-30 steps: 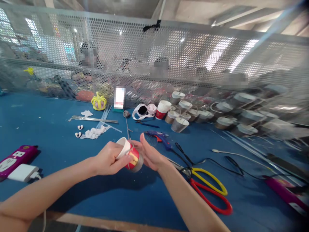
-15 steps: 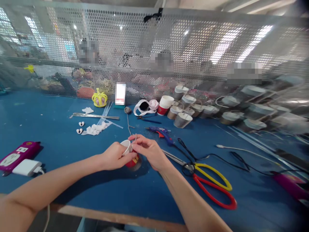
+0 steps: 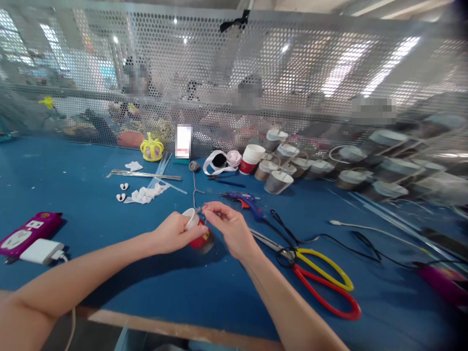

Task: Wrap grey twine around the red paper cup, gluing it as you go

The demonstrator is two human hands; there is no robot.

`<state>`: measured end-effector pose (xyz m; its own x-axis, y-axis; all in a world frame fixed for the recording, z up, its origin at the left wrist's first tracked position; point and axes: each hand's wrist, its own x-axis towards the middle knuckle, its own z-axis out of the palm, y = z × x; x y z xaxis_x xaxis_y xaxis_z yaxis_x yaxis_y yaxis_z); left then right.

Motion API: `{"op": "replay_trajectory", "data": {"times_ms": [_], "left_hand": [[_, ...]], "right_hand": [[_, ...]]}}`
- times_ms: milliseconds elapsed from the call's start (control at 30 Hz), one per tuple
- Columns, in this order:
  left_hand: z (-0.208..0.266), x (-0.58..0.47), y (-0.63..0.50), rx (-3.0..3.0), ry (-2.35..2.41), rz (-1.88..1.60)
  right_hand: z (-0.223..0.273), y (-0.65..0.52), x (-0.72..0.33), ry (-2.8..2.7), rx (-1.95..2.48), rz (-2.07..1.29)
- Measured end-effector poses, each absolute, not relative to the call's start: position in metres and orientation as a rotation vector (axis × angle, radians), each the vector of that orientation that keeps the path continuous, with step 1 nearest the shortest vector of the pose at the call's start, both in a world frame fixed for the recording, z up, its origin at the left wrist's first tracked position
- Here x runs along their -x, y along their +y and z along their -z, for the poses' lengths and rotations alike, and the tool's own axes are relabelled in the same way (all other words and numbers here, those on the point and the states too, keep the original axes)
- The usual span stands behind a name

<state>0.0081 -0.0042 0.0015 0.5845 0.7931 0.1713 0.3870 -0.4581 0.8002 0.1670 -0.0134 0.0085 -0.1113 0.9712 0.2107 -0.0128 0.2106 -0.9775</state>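
Observation:
My left hand (image 3: pixel 178 231) is closed round a paper cup (image 3: pixel 199 241), white inside and red outside, with a grey band near its lower end. The cup lies tilted just above the blue table, its mouth towards the left. At the cup's rim, the fingertips of my right hand (image 3: pixel 230 226) pinch a strand of grey yarn (image 3: pixel 195 191). That strand runs back across the table to a small grey ball of yarn (image 3: pixel 194 166). Part of the cup is hidden behind my fingers.
To the right lie a blue glue gun (image 3: pixel 248 202) with a black cord and large scissors (image 3: pixel 321 270) with red and yellow handles. Stacked paper cups (image 3: pixel 252 158) and several grey-wrapped cups (image 3: pixel 278 182) stand behind. A purple power strip (image 3: pixel 34 233) is at left.
My right hand's fingers have closed into a pinch on the yarn and shifted slightly up from the cup, uncovering more of its red side. My left hand keeps its hold.

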Motion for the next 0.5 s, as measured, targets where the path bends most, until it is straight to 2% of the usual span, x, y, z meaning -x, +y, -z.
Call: {"op": "replay_trajectory", "data": {"times_ms": [200, 500], "left_hand": [[-0.003, -0.008, 0.001, -1.568, 0.905, -0.781], [-0.005, -0.01, 0.0, -1.422, 0.918, -0.818]], "right_hand": [[-0.02, -0.012, -0.176, -1.282, 1.093, -1.011], [-0.03, -0.015, -0.178, -1.372, 1.197, -0.806]]}}
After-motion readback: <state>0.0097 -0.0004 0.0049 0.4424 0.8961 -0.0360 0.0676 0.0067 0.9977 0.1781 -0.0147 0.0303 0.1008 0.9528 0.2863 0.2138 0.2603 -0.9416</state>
